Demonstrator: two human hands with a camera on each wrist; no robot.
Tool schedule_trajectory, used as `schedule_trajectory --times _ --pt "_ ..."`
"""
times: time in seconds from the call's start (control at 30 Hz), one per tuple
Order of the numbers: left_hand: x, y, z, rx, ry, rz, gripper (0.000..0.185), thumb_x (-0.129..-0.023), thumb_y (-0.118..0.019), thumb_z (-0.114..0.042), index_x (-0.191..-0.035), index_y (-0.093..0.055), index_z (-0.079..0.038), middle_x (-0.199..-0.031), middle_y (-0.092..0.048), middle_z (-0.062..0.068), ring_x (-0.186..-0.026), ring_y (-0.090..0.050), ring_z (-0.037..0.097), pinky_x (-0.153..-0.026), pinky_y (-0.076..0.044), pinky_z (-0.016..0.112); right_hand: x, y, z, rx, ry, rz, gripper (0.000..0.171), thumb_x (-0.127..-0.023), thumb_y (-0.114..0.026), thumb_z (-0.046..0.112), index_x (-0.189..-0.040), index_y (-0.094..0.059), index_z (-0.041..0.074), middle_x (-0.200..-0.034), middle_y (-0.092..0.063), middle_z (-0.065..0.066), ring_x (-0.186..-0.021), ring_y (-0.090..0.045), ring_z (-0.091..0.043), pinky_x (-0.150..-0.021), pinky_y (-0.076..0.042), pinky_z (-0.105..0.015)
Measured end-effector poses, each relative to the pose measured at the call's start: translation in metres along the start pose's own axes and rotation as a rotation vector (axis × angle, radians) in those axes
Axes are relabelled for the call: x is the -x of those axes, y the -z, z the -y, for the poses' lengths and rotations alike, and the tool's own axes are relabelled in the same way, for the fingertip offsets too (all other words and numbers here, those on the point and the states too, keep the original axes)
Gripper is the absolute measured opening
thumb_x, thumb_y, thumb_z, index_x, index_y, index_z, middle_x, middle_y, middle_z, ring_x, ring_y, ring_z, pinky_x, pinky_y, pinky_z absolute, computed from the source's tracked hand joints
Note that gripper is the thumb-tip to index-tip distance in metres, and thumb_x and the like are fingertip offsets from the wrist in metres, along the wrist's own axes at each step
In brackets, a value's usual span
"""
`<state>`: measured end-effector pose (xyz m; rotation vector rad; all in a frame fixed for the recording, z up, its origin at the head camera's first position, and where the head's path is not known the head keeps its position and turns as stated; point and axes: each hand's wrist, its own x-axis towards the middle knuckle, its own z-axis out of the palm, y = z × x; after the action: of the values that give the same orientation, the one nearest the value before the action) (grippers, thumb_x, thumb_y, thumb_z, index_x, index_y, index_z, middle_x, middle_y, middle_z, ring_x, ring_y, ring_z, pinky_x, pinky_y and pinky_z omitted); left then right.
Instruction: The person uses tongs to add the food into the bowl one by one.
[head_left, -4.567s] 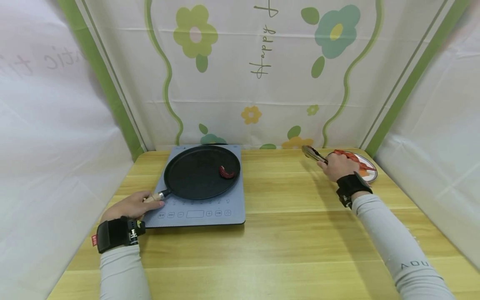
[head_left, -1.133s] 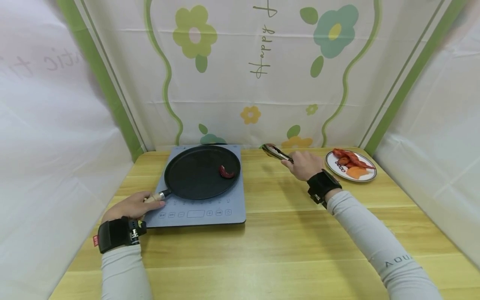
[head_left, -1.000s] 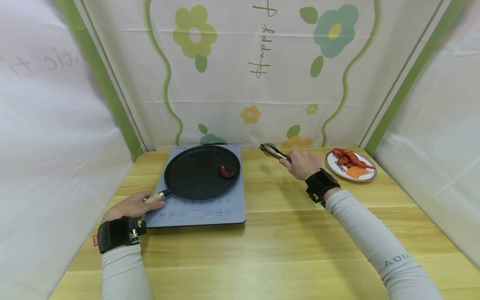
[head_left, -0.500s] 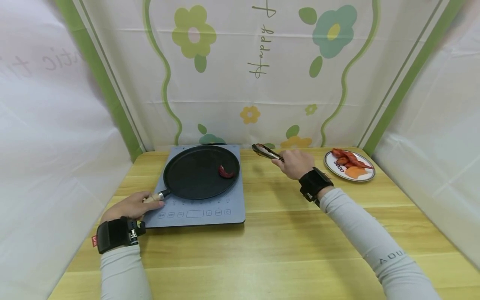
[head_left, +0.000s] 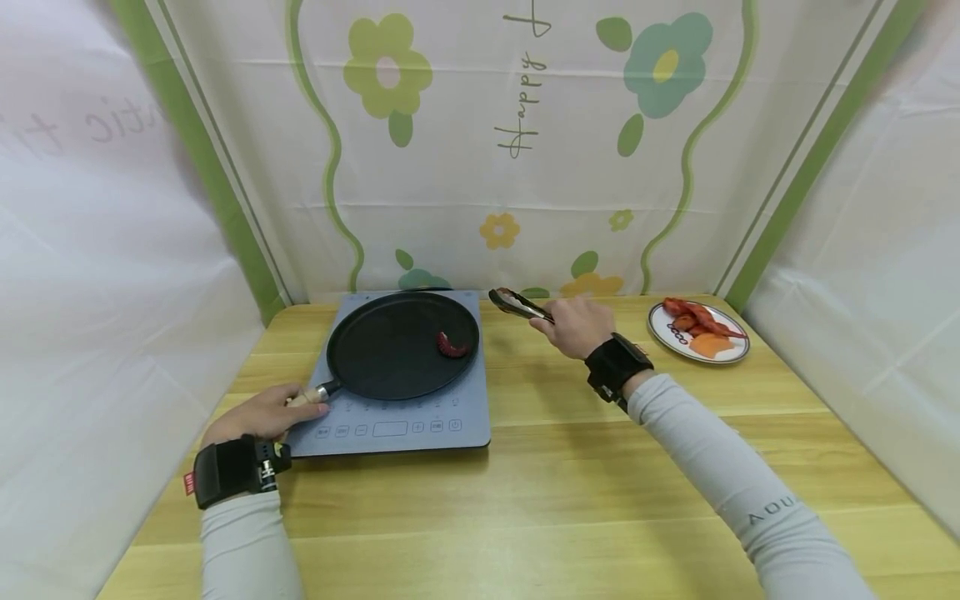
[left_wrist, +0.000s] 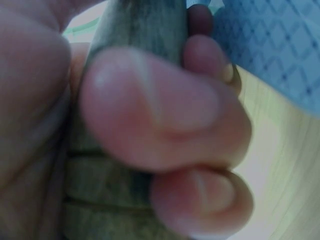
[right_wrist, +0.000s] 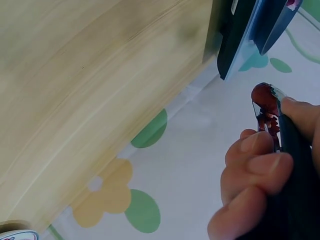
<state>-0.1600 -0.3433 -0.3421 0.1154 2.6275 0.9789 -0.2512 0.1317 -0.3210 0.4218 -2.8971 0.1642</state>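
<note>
My left hand (head_left: 262, 412) grips the wooden handle (head_left: 306, 397) of a flat black frying pan (head_left: 397, 350); in the left wrist view its fingers (left_wrist: 165, 115) curl round the handle. A curved dark red piece (head_left: 452, 345), like an octopus tentacle, lies at the pan's right side. My right hand (head_left: 577, 327) holds metal tongs (head_left: 525, 307) just right of the pan, pointing left. Between the tongs' tips, in the right wrist view, shows a reddish-brown piece (right_wrist: 265, 100); I cannot tell its kind.
Under the pan is a grey induction cooker (head_left: 420, 433) with touch buttons. A white plate (head_left: 660, 326) with red pieces and an orange slice stands at the back right of the wooden table (head_left: 525, 517). A flowered cloth (head_left: 450, 167) hangs behind, with white cloth on both sides.
My right hand has carried the tongs leftward from over the plate to near the pan's right side, uncovering the plate. The left hand and pan have stayed in place.
</note>
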Motion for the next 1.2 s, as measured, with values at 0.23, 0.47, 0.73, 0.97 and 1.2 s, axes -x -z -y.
schedule_trajectory --times 0.23,0.47,0.73,0.97,1.2 --pt "0.001 0.000 -0.001 -0.007 -0.006 -0.002 0.028 -0.104 -0.065 -0.029 -0.097 -0.056 -0.004 -0.071 -0.047 -0.001 -0.061 -0.047 0.015 -0.057 -0.043 0.028 -0.002 -0.001 0.010 0.000 0.034 -0.024 0.036 -0.105 -0.063 0.047 -0.099 -0.074 0.013 -0.065 -0.056 -0.005 -0.054 -0.051 -0.021 -0.050 -0.027 -0.033" --pt "0.000 0.000 0.000 -0.004 -0.002 -0.002 0.029 -0.104 -0.065 -0.030 -0.096 -0.056 -0.003 -0.072 -0.048 -0.001 -0.061 -0.047 0.015 -0.057 -0.043 0.028 -0.005 -0.002 0.019 -0.001 0.051 -0.037 0.036 -0.104 -0.065 0.047 -0.090 -0.071 0.014 -0.066 -0.056 -0.004 -0.055 -0.051 -0.020 -0.049 -0.029 -0.033" --pt "-0.001 0.000 0.002 -0.009 0.005 -0.001 0.029 -0.105 -0.065 -0.030 -0.096 -0.055 -0.004 -0.070 -0.046 -0.001 -0.059 -0.046 0.015 -0.057 -0.043 0.028 -0.008 -0.003 0.033 0.030 0.063 -0.031 0.039 -0.104 -0.065 0.049 -0.086 -0.070 0.015 -0.067 -0.058 -0.003 -0.056 -0.053 -0.020 -0.049 -0.031 -0.033" --pt "-0.002 0.000 0.003 -0.009 0.002 -0.001 0.028 -0.105 -0.064 -0.030 -0.098 -0.055 -0.004 -0.073 -0.048 0.000 -0.062 -0.047 0.016 -0.058 -0.044 0.028 -0.010 -0.005 0.043 0.054 0.071 -0.026 0.036 -0.104 -0.065 0.049 -0.100 -0.078 0.015 -0.070 -0.063 -0.003 -0.057 -0.055 -0.019 -0.048 -0.033 -0.032" --pt "-0.003 0.000 0.003 -0.015 0.007 -0.001 0.029 -0.105 -0.064 -0.031 -0.099 -0.055 -0.003 -0.074 -0.048 0.000 -0.063 -0.047 0.016 -0.058 -0.044 0.029 -0.011 -0.008 0.052 0.060 0.079 -0.019 0.037 -0.103 -0.065 0.049 -0.096 -0.076 0.015 -0.070 -0.062 -0.002 -0.060 -0.057 -0.019 -0.048 -0.035 -0.033"
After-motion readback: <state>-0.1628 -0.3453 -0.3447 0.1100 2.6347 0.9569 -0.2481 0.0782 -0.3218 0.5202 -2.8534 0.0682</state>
